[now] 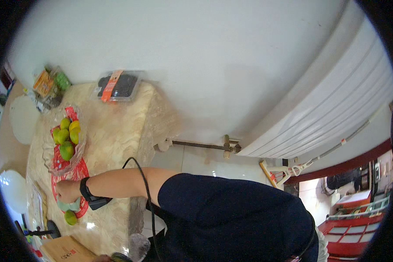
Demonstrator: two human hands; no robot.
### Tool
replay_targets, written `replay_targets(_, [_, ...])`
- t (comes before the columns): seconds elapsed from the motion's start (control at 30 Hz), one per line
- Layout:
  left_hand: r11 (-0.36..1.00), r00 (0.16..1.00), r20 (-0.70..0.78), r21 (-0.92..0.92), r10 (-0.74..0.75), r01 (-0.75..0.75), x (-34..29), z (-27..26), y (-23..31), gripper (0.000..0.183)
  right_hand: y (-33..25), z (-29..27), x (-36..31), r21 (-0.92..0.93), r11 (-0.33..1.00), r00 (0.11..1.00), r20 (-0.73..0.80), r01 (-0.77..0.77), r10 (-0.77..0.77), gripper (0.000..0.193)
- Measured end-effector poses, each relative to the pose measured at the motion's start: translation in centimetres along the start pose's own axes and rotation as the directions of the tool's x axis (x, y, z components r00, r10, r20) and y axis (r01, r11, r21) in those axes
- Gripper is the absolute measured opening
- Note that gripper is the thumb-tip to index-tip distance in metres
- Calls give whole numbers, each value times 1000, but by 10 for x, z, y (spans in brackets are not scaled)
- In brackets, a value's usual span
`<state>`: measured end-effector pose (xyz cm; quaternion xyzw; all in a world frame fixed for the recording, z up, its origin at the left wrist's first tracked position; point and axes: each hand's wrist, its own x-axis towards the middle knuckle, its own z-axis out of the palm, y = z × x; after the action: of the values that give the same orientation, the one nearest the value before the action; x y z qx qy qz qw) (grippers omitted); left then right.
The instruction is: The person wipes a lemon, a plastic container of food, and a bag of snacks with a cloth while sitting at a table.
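My right hand (67,191), with a black band at its wrist, is closed on a pale green cloth (69,206) over a red decorative mat (82,171) on the table. A loose green citrus fruit (70,217) lies beside the cloth. Just past my hand stands a clear glass bowl (47,158) with several green and yellowish citrus fruits (67,150). Only a sliver of my left hand (102,258) shows at the bottom edge, by a brown cardboard box (67,249); its fingers are hidden.
A marbled, plastic-covered table (113,131) bears a clear lidded box of dark food (120,86) and bagged packages (50,85). White round seats (14,190) stand beyond it. A black cable (145,185) hangs across my arm. A white radiator (310,100) and a mop (288,172) are at right.
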<state>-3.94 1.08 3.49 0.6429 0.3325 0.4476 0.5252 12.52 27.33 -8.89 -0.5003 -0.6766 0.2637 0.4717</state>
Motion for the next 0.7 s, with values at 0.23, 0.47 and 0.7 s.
replay_targets(0.23, [683, 771, -205, 632, 603, -366, 57, 6, 35, 42, -112, -102, -73, 238, 959, 959, 272, -154, 86, 33])
replay_targets(0.47, [897, 994, -41, -436, -101, 74, 119, 10, -12, 44, -105, -167, -212, 261, 964, 989, 145, -49, 11, 41])
replay_targets(0.7, [820, 973, 105, -523, -206, 231, 116, 76, -10, 44, -97, -187, -288, 283, 948, 989, 65, -146, 133, 34])
